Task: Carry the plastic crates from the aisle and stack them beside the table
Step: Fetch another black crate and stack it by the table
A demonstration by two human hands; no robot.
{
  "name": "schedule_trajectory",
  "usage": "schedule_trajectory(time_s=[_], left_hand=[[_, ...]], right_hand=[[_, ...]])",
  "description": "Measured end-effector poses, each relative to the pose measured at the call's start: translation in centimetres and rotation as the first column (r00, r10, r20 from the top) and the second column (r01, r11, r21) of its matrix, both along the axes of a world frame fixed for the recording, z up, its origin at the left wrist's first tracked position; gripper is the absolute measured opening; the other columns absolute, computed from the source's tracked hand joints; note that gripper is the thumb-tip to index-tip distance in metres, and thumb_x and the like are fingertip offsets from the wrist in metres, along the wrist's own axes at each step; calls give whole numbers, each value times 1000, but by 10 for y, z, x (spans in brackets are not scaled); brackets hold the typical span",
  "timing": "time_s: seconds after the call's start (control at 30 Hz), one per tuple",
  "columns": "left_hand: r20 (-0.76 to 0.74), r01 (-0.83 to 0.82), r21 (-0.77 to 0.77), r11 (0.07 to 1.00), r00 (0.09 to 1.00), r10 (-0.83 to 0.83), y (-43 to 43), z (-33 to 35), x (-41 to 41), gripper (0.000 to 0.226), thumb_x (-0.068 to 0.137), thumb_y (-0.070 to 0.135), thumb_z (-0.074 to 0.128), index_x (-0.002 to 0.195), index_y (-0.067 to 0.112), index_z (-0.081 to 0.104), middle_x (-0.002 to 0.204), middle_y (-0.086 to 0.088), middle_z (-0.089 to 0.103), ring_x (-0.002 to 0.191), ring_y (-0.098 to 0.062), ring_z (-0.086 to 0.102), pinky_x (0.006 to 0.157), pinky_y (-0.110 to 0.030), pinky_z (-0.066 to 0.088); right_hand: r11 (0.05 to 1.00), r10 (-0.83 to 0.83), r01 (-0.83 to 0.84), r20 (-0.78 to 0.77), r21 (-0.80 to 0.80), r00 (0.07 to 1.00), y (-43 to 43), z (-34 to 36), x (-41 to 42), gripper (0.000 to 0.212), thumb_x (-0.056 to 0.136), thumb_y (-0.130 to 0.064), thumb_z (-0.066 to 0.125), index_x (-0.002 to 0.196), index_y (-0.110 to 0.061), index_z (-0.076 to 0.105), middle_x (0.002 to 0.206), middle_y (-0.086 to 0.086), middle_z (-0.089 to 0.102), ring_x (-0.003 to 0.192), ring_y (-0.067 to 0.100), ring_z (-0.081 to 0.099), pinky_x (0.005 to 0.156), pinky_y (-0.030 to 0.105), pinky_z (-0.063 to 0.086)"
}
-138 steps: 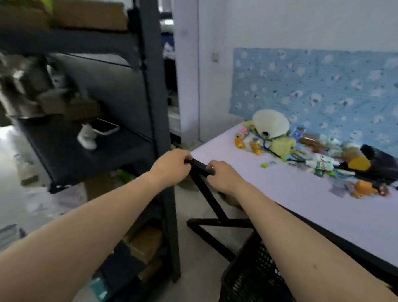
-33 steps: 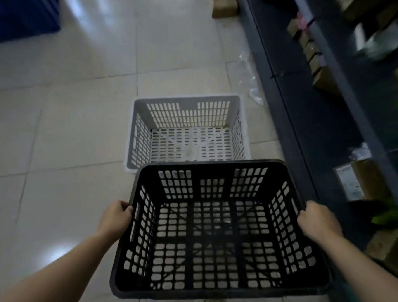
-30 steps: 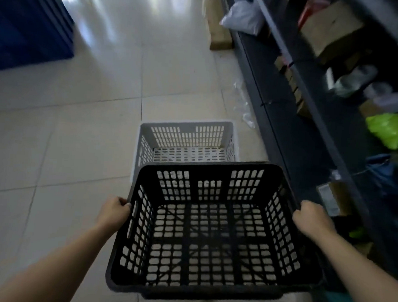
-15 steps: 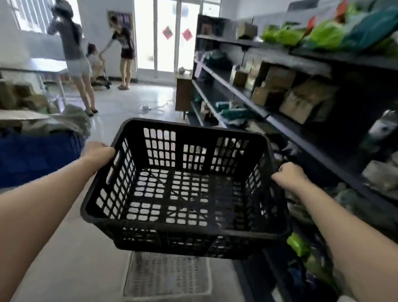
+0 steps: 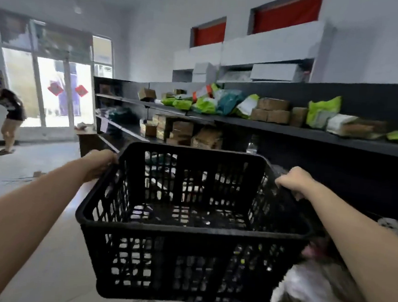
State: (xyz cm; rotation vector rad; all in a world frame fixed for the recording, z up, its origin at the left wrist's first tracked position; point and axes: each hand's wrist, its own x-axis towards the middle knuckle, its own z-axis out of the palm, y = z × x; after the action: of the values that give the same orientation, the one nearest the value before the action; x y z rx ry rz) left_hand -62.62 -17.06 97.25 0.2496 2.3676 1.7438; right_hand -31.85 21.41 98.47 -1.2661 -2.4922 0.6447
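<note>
Readable text: none | red diamond signs (image 5: 66,90) on my far glass door (image 5: 56,93): too blurred to read

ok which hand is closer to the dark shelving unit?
Right. The right hand grips the black crate rim on the side facing the shelving; the left hand holds the opposite, aisle-side rim.

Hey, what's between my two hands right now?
In the head view, the black crate spans the gap: left hand grips its left rim, right hand its right rim. It looks empty.
</note>
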Motion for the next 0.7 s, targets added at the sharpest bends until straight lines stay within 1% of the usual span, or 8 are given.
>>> schedule_trajectory(time_s=[0.1,0.17,0.27,0.33,0.43,0.5,0.6,0.7], left_hand=[[37,206,-34,978,978,-204,57,-3,33,27,69,5,59,93,8,49,70,-10,46,60,-21,49,65,-30,38],[48,345,-55,937,938,-343,98,-5,66,18,83,1,54,97,9,46,79,-8,47,67,-15,55,61,-28,41],[171,545,-124,829,835,-523,153,-9,121,9,78,1,54,75,6,47,57,-9,47,42,-20,52,44,-24,44],[223,653,-170,738,755,-616,190,-9,163,9,69,6,55,67,7,46,51,-8,44,43,-22,48,46,-25,44],[247,762,-146,631,646,-722,251,-7,231,17,67,7,50,53,9,41,35,-6,37,25,-18,39,31,-15,34],[252,819,-148,554,573,-780,293,-6,279,15,60,10,54,57,11,40,39,-6,36,28,-18,37,35,-20,32],[248,867,-190,462,497,-831,346,-8,358,23,79,11,52,58,10,42,46,-7,37,40,-20,39,47,-25,34],[292,907,-146,395,421,-858,397,-13,443,24,84,12,47,61,9,44,48,-6,35,41,-19,38,50,-25,33]], right_hand=[[989,-136,140,80,-37,987,5,1,82,17,75,-15,65,70,-5,52,68,13,55,59,29,54,53,29,45],[973,-210,216,88,-76,974,13,-1,143,17,71,-13,64,69,-4,49,64,12,50,56,26,49,50,28,42],[940,-313,322,90,-114,946,24,-1,239,22,65,-12,66,66,-6,45,58,11,42,50,22,42,48,26,39],[905,-389,394,62,-162,919,31,-2,303,23,63,-10,65,64,-9,42,52,9,36,44,21,39,47,24,39],[836,-505,505,63,-215,861,47,-4,402,20,70,-8,60,64,-13,41,47,6,29,37,18,34,45,19,34],[790,-560,558,73,-253,825,59,-7,471,15,74,-9,59,74,-13,44,51,6,30,42,19,35,49,23,35],[730,-615,613,100,-303,782,74,-4,571,15,76,-10,59,79,-12,44,57,7,31,46,20,34,53,27,36],[696,-658,666,132,-269,741,85,9,657,13,86,-6,57,77,-7,47,55,10,40,42,19,42,46,21,40]])
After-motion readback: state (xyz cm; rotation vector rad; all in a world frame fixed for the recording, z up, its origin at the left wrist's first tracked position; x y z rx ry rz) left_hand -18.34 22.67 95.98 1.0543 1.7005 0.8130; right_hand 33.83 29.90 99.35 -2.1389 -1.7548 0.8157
